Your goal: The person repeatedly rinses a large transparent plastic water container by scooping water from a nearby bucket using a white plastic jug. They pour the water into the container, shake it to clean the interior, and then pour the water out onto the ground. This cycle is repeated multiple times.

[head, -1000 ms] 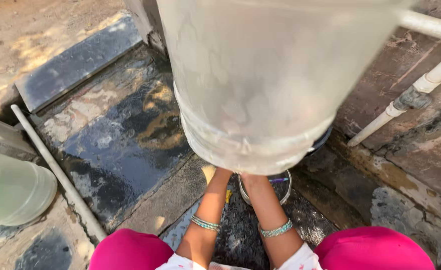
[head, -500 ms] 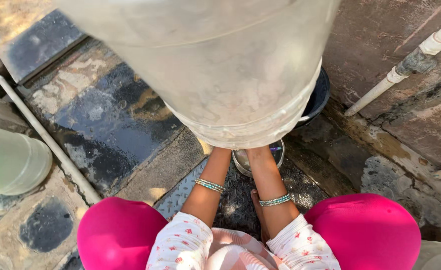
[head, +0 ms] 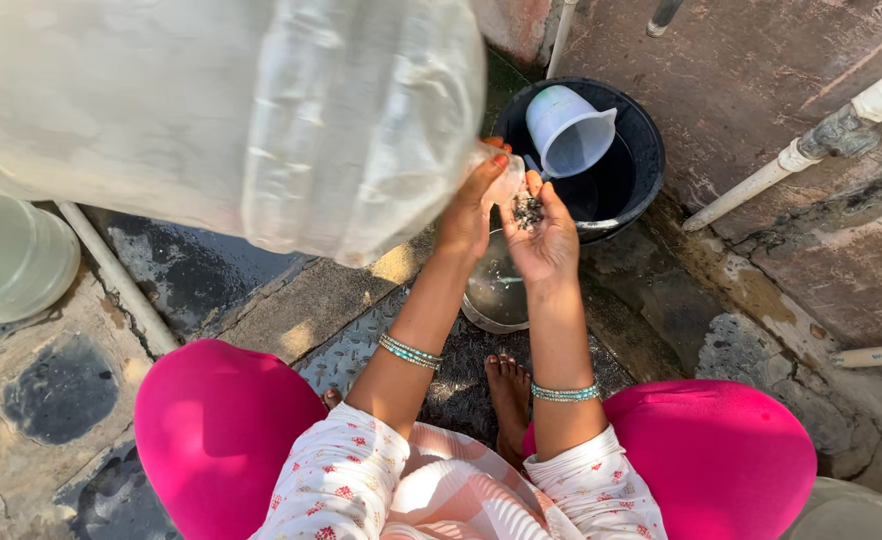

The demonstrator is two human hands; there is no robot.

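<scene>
Squatting person in pink trousers, centre frame. Large translucent plastic water jar [head: 261, 120] fills upper left, tipped, neck toward centre. Left hand [head: 473, 205] wrapped around jar's neck, fingers closed on it. Right hand [head: 543, 235] just beside, cupped open palm-up under mouth, holding small heap of dark gritty bits [head: 528, 210]. Steel bowl [head: 496, 290] directly below hands on wet stone floor [head: 191, 275]. Black bucket [head: 616, 180] at upper centre-right, pale plastic jug [head: 566, 130] inside. White pipe [head: 811, 150] at right edge.

A big translucent ribbed plastic water jug [head: 261, 120] looks glossy; the round steel bowl [head: 496, 295] shines; the black plastic bucket [head: 631, 190] looks matt; the stone floor [head: 761, 290] is rough.
</scene>
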